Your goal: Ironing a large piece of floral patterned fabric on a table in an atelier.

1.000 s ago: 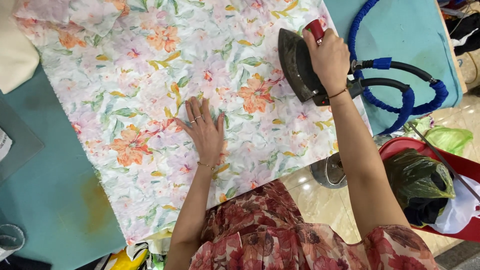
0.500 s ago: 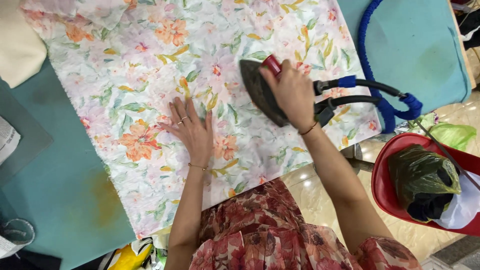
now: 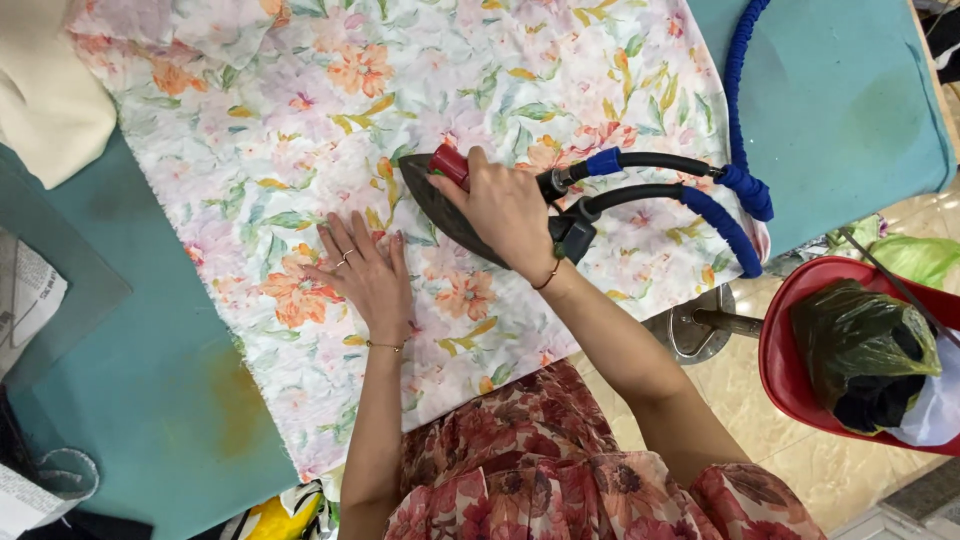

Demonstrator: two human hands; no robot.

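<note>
Nearest the camera, the left hand (image 3: 365, 275) lies flat and open on the floral fabric (image 3: 300, 130), fingers spread, pinning the cloth to the teal padded surface (image 3: 150, 400); it holds nothing. Just to its right, the right hand (image 3: 505, 210) has a closed grip around the red handle of the steam iron (image 3: 440, 205), whose dark soleplate rests on the fabric with its pointed nose aimed left and slightly far. The iron's nose sits close to the left hand's fingertips, so a push leftward could bring hot metal against them. Letting the iron rest in one spot could scorch the thin print. From the iron's heel, black hoses (image 3: 650, 175) sleeved in blue run right and then far across the surface; a snag there could tug the iron off line or drag the cloth into creases. Off the surface's right edge stands a red bin (image 3: 790, 370) lined with a dark bag. At the far left lies cream cloth (image 3: 45, 100).
</note>
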